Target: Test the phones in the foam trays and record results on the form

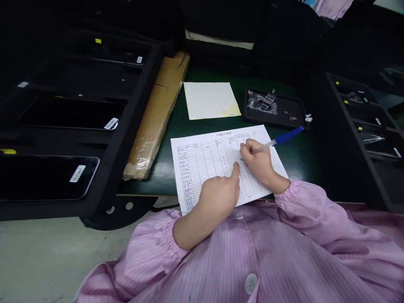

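Hands: left hand (219,197) has its index finger extended and pressed on the form, with the other fingers curled under; right hand (256,162) pinches a blue ballpoint pen (285,138) between thumb and fingers.

Step in hand: pen held to the sheet in a writing grip, left index finger resting on a column of the grid just beside the right hand.

Main item: printed ruled form (202,164), lying flat on the green table (164,164), with handwritten entries down its left columns.

Nearby: pink striped smock sleeves (151,248) gathered at the wrists; white smock button (251,283) below the form.

Beyond: plain sheet of paper (210,101); tape-wrapped cardboard strip (154,118); small black tray (252,114) holding a plastic bag and small metal parts (268,101).

Sides: black trays (110,168) (356,139) carrying smartphones (53,179) with white labels, left and right of the table.

Hidden: pen tip covered by the right hand; the form's lower edge partly covered by the left hand; printed headings and handwriting too small to read; tray parts too small to identify.
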`<control>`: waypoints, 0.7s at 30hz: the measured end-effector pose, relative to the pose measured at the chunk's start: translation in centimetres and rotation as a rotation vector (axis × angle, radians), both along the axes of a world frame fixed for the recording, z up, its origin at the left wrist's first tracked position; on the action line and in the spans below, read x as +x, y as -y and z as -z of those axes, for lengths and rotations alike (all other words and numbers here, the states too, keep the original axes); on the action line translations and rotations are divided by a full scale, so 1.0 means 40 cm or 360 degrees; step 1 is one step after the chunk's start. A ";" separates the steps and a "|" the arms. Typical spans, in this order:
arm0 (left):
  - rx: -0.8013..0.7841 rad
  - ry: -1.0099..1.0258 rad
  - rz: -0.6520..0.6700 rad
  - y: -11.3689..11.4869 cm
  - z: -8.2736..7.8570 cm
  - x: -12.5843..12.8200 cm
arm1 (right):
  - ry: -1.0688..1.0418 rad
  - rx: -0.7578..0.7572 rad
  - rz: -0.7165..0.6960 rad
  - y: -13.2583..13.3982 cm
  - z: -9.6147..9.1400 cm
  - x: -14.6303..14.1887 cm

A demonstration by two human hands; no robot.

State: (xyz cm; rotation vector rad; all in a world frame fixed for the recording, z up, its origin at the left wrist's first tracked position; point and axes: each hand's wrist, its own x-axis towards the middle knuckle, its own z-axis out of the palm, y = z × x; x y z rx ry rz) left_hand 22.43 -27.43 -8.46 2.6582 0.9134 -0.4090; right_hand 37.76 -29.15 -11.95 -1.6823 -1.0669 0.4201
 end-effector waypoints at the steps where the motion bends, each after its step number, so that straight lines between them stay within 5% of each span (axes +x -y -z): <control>1: -0.0003 0.0004 -0.0005 0.000 0.000 -0.001 | -0.0035 0.0014 0.0056 0.000 -0.002 0.001; 8: -0.0009 0.0112 -0.0044 0.006 0.011 -0.013 | -0.0219 0.0089 0.0200 -0.002 -0.011 0.013; 12: -0.0049 0.0358 -0.0071 0.009 0.014 -0.075 | -0.0353 0.0147 0.0219 -0.006 -0.006 0.024; 14: 0.0043 0.0483 -0.0263 0.006 0.008 -0.128 | -0.0440 0.0141 0.0222 -0.008 -0.005 0.029; 18: 0.0266 0.0517 -0.0998 -0.010 0.006 -0.230 | -0.0606 0.0134 0.0200 -0.011 -0.007 0.037; 21: -0.0137 0.0908 -0.1279 -0.025 0.027 -0.265 | -0.0685 0.0144 0.0195 -0.013 -0.007 0.038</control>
